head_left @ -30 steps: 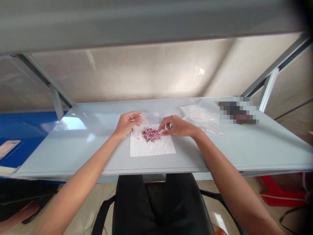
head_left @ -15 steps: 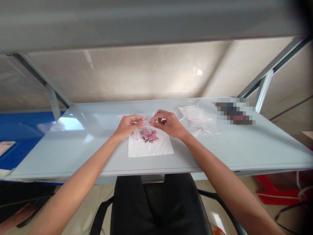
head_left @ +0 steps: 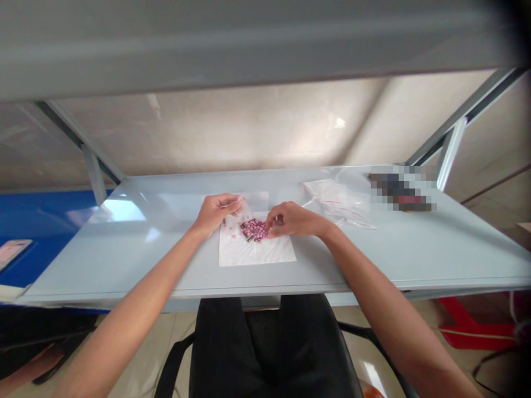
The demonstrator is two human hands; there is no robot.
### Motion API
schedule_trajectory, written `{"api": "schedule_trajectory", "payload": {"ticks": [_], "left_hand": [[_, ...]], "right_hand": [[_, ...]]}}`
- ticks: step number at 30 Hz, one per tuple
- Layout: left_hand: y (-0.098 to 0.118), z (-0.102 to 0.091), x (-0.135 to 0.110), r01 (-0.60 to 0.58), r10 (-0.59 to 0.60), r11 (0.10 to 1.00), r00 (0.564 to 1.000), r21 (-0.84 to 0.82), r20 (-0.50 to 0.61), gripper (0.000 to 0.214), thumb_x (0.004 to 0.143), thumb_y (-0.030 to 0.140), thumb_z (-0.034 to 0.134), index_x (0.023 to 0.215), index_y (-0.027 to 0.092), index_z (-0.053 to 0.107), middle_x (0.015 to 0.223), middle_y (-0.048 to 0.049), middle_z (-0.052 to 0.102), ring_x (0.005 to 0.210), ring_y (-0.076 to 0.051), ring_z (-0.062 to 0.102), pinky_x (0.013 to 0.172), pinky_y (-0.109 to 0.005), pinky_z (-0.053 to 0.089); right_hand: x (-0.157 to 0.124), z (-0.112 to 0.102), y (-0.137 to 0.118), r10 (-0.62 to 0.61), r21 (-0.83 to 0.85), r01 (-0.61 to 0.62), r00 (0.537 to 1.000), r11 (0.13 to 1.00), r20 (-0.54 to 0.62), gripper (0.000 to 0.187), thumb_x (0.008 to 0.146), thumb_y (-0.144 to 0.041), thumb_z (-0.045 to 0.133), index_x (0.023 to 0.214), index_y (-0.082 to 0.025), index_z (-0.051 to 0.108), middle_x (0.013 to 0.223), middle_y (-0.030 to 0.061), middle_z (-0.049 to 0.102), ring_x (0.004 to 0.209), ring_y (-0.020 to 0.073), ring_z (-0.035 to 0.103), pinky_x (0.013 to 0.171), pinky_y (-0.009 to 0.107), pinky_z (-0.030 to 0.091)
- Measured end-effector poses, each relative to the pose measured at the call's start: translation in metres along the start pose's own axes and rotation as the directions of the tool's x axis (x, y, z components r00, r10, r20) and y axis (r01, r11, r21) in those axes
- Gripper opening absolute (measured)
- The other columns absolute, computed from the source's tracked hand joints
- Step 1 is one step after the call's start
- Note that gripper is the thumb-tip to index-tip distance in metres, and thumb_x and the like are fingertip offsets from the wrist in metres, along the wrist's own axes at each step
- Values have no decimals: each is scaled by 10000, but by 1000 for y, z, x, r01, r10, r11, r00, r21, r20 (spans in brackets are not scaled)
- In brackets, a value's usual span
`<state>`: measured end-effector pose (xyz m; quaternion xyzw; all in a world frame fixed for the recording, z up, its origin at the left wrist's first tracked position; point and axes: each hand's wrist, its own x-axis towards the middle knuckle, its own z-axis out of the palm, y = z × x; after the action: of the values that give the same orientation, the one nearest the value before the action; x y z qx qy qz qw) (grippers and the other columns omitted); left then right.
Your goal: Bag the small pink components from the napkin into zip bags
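Note:
Between the pinched thumb and fingers of my left hand is a small clear plastic bag with a pinkish-red line along its top. It hangs by the left edge of a heap of small pink and dark pieces, some round and some long like capsules. The heap lies on a white sheet. At the heap's right side is my right hand, its thumb and fingertips brought together at the pieces. What those fingertips hold is too small to make out. A few pink pieces lie loose to the left.
Several clear bags with red lines lie on the grey table to the right. A pixelated dark object sits at the back right. A grey shelf spans overhead. A phone-like object rests on a blue surface at left.
My right hand has moved away from the bag, down and right to the heap's edge. My left hand keeps hold of the bag in nearly the same place.

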<state>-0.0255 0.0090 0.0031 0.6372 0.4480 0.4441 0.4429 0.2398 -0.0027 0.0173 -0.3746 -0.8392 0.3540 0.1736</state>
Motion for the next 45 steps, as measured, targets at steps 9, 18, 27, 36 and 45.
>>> {"api": "schedule_trajectory", "payload": {"ticks": [9,18,27,36,45], "left_hand": [[5,3,-2,47,-44,995,999,-84,28,480,707,529,832,972,131,798,810,-91,752,616,-154,632,447,-226,463],[4,5,-4,53,-51,997,998,-55,41,489,711,509,837,1030,140,801,828,-100,766,585,-145,639,427,-215,452],[6,3,-4,-14,15,1000,996,-14,86,390,755,485,811,942,143,810,792,-87,771,656,-165,670,565,-241,504],[14,-3,0,-77,71,995,993,-66,-89,420,799,552,747,723,138,760,782,-91,742,658,-152,636,553,-230,485],[3,-9,5,-18,11,999,990,-48,-139,437,772,575,757,823,141,772,789,-80,723,546,-111,550,360,-185,331]], "right_hand": [[0,2,0,-88,-71,90,996,993,28,116,797,-251,694,830,-203,794,807,33,756,678,149,614,641,260,444],[0,3,-8,-184,59,203,955,978,-232,112,839,-277,703,863,-189,768,861,40,725,683,122,584,626,253,456],[21,30,-25,-226,76,307,827,949,-514,179,921,-303,637,931,-198,782,934,57,675,670,97,565,579,230,452],[15,43,-35,-296,-131,269,908,954,-295,77,859,-223,705,860,-195,776,947,44,696,821,147,630,728,275,466],[39,65,-39,-392,-368,308,903,877,-177,140,835,-102,696,765,-204,761,958,62,675,926,192,579,740,293,437]]}}
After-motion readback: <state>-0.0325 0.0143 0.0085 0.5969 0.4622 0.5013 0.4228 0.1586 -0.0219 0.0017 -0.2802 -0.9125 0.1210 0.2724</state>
